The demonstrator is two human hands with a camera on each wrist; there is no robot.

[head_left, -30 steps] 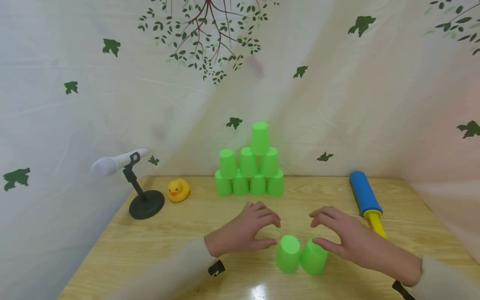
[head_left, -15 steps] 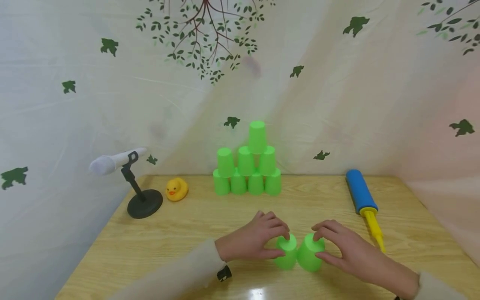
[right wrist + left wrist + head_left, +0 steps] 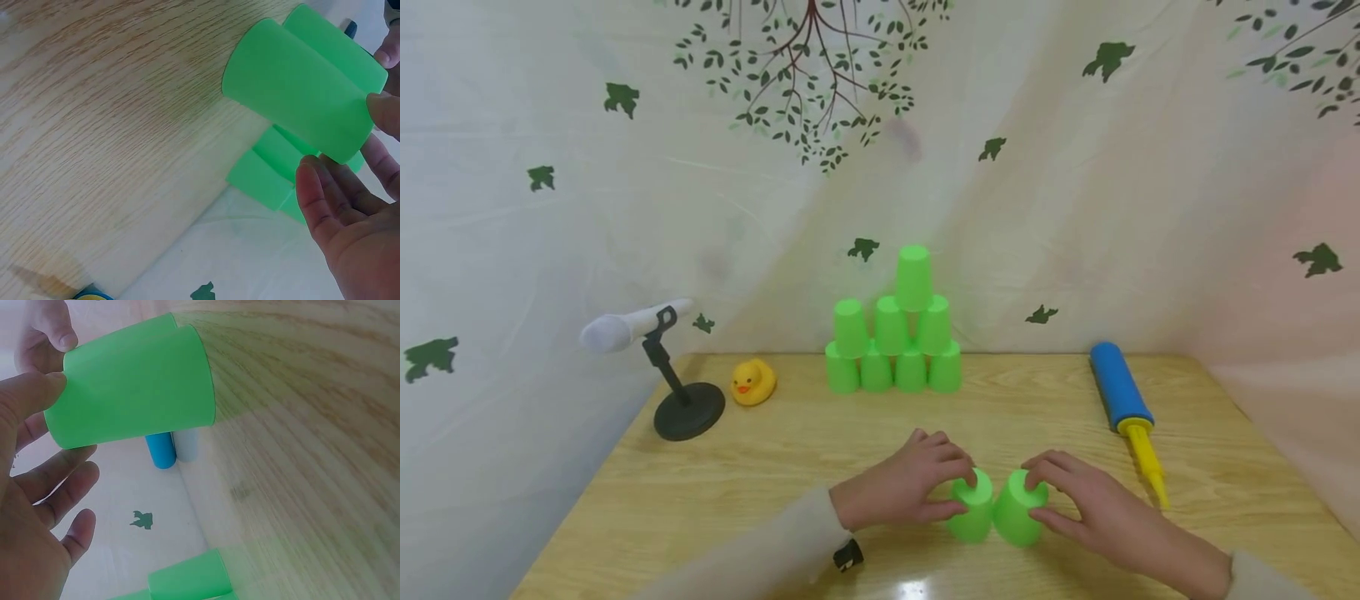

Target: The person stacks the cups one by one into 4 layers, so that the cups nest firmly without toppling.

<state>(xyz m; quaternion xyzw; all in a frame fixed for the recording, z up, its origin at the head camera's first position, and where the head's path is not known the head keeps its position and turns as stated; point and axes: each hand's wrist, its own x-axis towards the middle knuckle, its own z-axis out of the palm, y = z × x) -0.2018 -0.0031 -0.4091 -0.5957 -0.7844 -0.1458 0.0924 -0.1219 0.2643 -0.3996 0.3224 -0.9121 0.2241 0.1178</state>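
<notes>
Two green plastic cups stand upside down side by side near the front of the table. My left hand (image 3: 910, 482) pinches the left cup (image 3: 972, 517) near its upturned base, thumb on the near side and fingers over the top. On the right cup (image 3: 1018, 515), my right hand (image 3: 1093, 508) has a similar grip. In the left wrist view, the thumb (image 3: 47, 394) lies at the base edge of the left cup (image 3: 131, 387). The right wrist view shows the right cup (image 3: 300, 87) between thumb and fingers, with the other cup partly hidden behind it.
A pyramid of several green cups (image 3: 892, 327) rises at the table's back edge. Left of it are a yellow rubber duck (image 3: 753, 382) and a microphone on a stand (image 3: 690, 411). A blue and yellow hand pump (image 3: 1122, 385) lies at the right.
Both hands have come down from above the two front cups and now grip them by the tops. The pyramid and the other things stay where they were.
</notes>
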